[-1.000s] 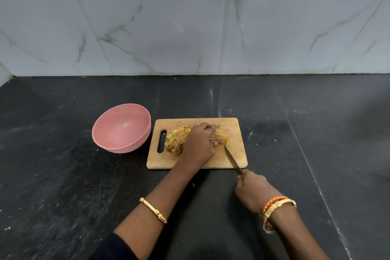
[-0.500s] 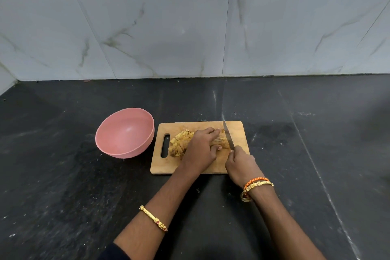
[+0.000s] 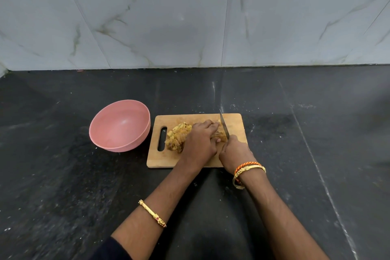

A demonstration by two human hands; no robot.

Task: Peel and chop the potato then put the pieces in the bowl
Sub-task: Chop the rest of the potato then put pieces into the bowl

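Note:
A wooden cutting board (image 3: 234,122) lies on the dark counter. On its left part sits a heap of chopped potato pieces (image 3: 177,136). My left hand (image 3: 200,141) curls over the uncut potato piece (image 3: 219,133), which is mostly hidden under the fingers. My right hand (image 3: 235,151) grips the knife (image 3: 223,124) by its handle, with the blade standing against the right side of the potato, tip pointing away from me. The pink bowl (image 3: 120,125) stands left of the board and holds nothing.
A black stone counter (image 3: 63,175) stretches around the board. A white marble-tiled wall (image 3: 190,17) rises at the back. Bangles circle both wrists.
My right hand brought the knife from the board's front edge up to the potato, and the blade now stands against it. My left hand stayed on the potato.

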